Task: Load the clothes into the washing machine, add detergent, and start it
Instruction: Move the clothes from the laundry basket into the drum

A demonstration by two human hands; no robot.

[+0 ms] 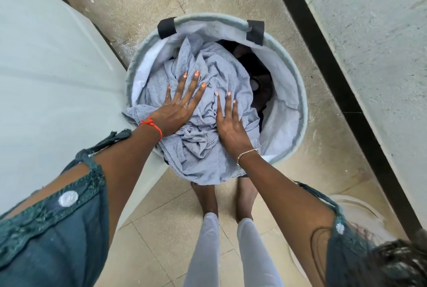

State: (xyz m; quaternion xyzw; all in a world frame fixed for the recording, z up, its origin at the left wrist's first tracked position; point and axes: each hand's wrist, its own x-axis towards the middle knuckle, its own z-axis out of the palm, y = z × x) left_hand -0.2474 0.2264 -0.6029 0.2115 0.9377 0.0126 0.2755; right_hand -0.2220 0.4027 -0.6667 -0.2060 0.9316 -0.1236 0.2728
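Laundry basket [298,92] sat on the tiled floor [161,229], squeezed right beside a big white appliance [46,78]. 1 crumpled blue-grey cloth [203,148] was heaped on top, spilling over the near rim and covering most of 1 dark garment [256,74]. 2 hands, left hand [178,111] and right hand [228,125], lay flat on it, fingers spread, not gripping.

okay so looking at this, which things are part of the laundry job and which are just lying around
Part of the job: laundry basket, pale blue cloth, dark clothes beneath, left hand and right hand flat on the cloth.

Just there: round pale object on the floor, partly hidden.
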